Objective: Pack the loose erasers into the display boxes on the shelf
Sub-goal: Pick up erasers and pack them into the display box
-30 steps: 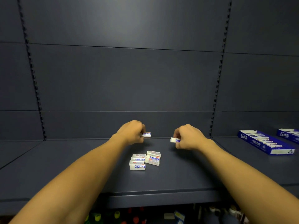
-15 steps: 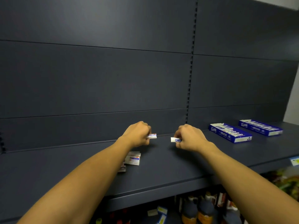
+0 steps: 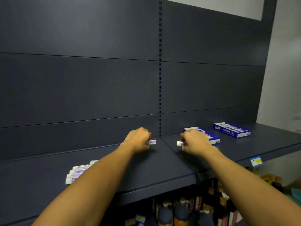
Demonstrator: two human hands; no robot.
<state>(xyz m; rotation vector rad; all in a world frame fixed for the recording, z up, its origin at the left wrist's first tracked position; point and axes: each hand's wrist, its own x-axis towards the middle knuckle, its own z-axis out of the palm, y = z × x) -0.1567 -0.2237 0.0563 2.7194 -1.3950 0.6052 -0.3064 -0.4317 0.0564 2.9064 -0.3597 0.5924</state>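
Eraser (image 3: 152, 142) being pinched by left hand (image 3: 138, 139) fingers; second eraser (image 3: 179, 143) being gripped by right hand (image 3: 193, 141); display box (image 3: 211, 137) just behind right fingers.

Dim light falls from above and behind me, leaving the dark shelf (image 3: 162, 168) muted, with no glare on it. My forearms cast soft shadows on it. The wide lens bends the back panels at the edges. Bottles (image 3: 180, 212) below sit murky and blurred; the pale wall (image 3: 283, 79) at right looks grainy.
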